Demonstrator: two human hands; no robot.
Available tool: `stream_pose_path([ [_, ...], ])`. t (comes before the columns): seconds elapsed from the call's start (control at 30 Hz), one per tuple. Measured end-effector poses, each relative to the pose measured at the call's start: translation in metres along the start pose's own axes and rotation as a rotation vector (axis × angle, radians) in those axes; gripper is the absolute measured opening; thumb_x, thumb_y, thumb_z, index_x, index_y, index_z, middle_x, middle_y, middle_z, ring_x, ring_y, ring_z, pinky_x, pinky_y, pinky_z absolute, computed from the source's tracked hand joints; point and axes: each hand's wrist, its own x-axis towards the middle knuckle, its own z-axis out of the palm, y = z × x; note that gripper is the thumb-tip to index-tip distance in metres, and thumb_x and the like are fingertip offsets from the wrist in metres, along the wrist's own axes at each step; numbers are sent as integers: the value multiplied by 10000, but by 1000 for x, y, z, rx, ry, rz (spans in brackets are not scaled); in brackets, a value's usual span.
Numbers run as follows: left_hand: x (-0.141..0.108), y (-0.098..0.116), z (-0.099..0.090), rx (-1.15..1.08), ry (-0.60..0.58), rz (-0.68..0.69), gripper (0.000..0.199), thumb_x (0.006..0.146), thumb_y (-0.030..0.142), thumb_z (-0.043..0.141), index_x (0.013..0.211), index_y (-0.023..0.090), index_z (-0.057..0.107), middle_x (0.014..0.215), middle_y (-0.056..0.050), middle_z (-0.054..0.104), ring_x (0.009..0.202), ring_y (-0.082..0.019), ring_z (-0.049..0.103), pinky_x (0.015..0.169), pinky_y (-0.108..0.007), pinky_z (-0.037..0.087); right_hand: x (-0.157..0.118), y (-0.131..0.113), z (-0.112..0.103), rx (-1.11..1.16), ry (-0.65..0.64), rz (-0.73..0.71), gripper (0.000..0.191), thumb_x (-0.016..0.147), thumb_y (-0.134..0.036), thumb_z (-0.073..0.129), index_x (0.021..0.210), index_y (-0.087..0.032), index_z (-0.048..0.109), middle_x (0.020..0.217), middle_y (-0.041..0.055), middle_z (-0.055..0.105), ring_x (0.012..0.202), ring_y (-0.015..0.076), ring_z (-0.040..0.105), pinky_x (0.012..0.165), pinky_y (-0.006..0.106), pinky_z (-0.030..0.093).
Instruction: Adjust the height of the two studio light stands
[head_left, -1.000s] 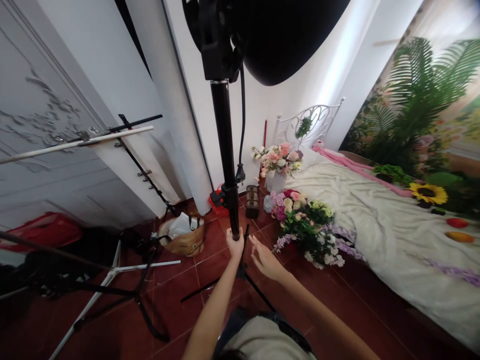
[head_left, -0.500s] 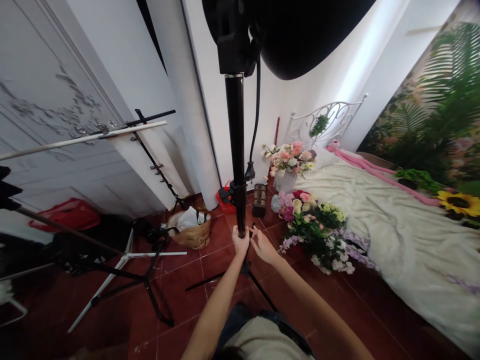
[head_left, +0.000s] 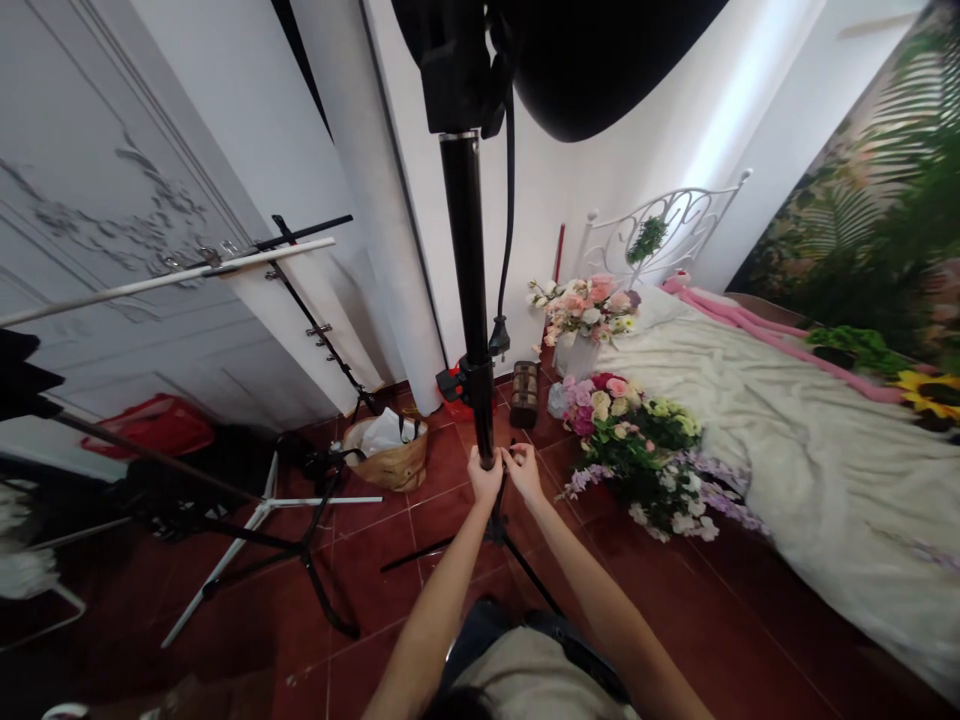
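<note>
A black light stand (head_left: 466, 250) rises in front of me, with a dark lamp head (head_left: 585, 60) at its top. My left hand (head_left: 486, 478) is wrapped round the pole low down, above the tripod legs. On the right side of the same spot, my right hand (head_left: 523, 470) has its fingers closed together at a small dark part, likely a knob, mostly hidden by the fingers. Along the pole hangs a black cable ending in a plug (head_left: 499, 338). A clamp collar with a knob (head_left: 459, 383) sits on the pole above my hands.
Artificial flowers (head_left: 622, 420) stand on the red tiles at right, beside a bed with a cream cover (head_left: 810, 480). Left are a wicker basket (head_left: 394, 462), a white-legged stand (head_left: 259, 515) and a horizontal rod (head_left: 135, 288). A small wooden chest (head_left: 524, 393) stands behind the pole.
The view has shifted slightly, and the pole top now leans a little farther left. My right fingers have drawn in closer at the small part; my left hand keeps its hold.
</note>
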Motion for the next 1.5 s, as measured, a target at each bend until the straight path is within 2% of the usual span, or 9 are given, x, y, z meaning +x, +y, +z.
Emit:
stream_pose_path([
  [0.2,0,-4,2,5,34,-19,235,703,396,623,733,176,544,656,-9,576,602,-137,562,595,-245,448,21,-3,3,38,80,315,220,663,-250,620,786,-207,442,580,-47,530,451,103,514,429,211,416],
  [0.33,0,-5,2,13,29,-16,233,699,389,627,727,174,544,660,-11,577,608,-136,564,600,-247,452,24,-9,0,27,4,355,103,670,-230,587,721,-163,529,481,-48,505,356,75,437,355,178,301],
  [0.43,0,-3,2,6,18,-7,223,694,379,632,717,175,543,663,-11,580,616,-138,569,613,-249,456,22,-11,-4,43,-64,353,151,678,-268,579,753,-138,596,485,-35,522,344,67,410,341,174,253],
  [0.57,-1,-2,2,15,28,5,212,703,371,623,725,171,556,667,-18,586,624,-140,572,616,-248,455,15,-9,-9,74,-113,276,259,686,-333,576,851,-140,628,596,-13,588,403,68,443,392,183,321],
  [0.8,0,-9,1,-3,-32,-33,220,713,374,608,696,159,568,644,-29,598,621,-146,581,593,-245,454,-5,10,-26,-49,-237,-104,418,834,-506,408,991,-156,575,631,-2,570,539,121,508,514,226,414],
  [1.0,0,-11,1,11,-12,-29,213,708,366,608,691,156,575,644,-27,610,614,-141,586,590,-237,455,-16,12,-33,-140,-349,-98,468,881,-535,334,1189,-206,460,765,13,595,633,137,553,568,244,458],
  [1.27,1,-9,-2,30,-18,-6,203,724,353,593,711,151,586,669,-39,624,639,-151,600,605,-245,459,-6,10,-42,-252,-449,-138,437,879,-497,385,1209,-226,479,908,23,616,761,145,581,683,264,471],
  [1.37,1,-11,-1,27,-20,-1,196,725,346,591,723,151,589,680,-43,627,639,-151,599,609,-248,457,-4,8,-43,-263,-436,-193,405,884,-474,390,1182,-225,507,1046,46,608,907,168,570,776,286,456],
  [1.5,2,-11,0,23,-16,10,200,726,352,588,710,153,584,665,-40,620,621,-145,588,604,-248,452,-5,15,-36,-377,-277,-297,343,878,-451,414,1086,-232,576,1069,56,585,1039,203,488,939,354,360],
])
